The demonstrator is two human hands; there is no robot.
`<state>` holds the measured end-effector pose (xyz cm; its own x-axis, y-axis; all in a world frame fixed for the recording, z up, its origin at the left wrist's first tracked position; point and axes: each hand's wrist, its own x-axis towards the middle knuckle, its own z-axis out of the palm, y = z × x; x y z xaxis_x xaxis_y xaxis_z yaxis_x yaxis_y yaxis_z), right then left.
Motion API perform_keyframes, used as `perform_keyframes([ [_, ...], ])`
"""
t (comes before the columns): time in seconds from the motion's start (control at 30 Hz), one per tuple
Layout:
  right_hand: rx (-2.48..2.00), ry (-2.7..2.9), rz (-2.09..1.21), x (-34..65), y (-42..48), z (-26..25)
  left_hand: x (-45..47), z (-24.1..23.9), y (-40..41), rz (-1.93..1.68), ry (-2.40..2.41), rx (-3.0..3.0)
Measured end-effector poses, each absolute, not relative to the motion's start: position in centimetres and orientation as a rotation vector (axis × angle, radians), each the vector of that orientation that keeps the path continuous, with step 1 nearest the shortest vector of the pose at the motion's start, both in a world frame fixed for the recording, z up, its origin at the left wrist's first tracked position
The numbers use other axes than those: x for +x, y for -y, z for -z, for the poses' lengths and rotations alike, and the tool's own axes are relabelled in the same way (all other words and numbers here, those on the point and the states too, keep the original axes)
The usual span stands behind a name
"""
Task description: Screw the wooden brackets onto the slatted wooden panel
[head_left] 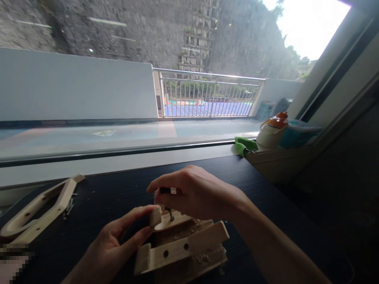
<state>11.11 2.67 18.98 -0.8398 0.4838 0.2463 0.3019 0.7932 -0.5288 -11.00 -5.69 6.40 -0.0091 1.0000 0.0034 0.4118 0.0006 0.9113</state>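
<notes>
Low in the middle of the head view, my left hand [118,232] pinches the rounded upright end of a pale wooden piece [174,221] between thumb and fingers. Above that piece, my right hand [192,189] is closed around a black-handled tool [164,190], most of it hidden by the fingers. The tool's metal shaft points down and meets the wood. In front lies a second wooden piece [176,249], with two dark round holes in its side and a raised end at the left. Shavings or scraps lie around both pieces.
On the dark table [118,189], a looped wooden frame [38,213] lies at the left beside several screws [68,207]. A green cloth [245,146] and a cream bottle with an orange top [272,130] sit on the window sill at the right.
</notes>
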Motion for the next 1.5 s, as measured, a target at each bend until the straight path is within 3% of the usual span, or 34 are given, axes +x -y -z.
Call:
perform_keyframes([
  [0.2, -0.741, 2.583, -0.365, 10.4, -2.4, -18.5, -10.6, -6.7, 5.5, -1.014, -1.522, 1.519],
  [0.33, -0.833, 2.836, -0.037, 10.8, -2.0, -20.9, -10.4, -6.9, 5.4, -1.031, -1.473, 1.522],
  [0.53, -0.510, 3.262, 0.029, 10.2, -1.0, -24.7, -10.3, -7.5, 5.1, -1.034, -1.302, 1.557],
  [0.9, -0.847, 3.305, 0.082, 8.5, 0.2, -25.2, -10.2, -7.5, 4.8, -1.080, -1.258, 1.524],
  [1.13, -0.467, 3.474, 0.379, 7.5, 0.5, -24.7, -10.3, -7.2, 4.8, -1.067, -1.239, 1.512],
  [1.37, -0.687, 3.506, 0.059, 7.8, -2.1, -23.8, -10.4, -6.9, 4.8, -1.028, -1.237, 1.522],
  [1.5, -0.750, 3.524, 0.038, 7.2, -1.9, -24.0, -10.3, -7.0, 4.8, -1.013, -1.248, 1.525],
])
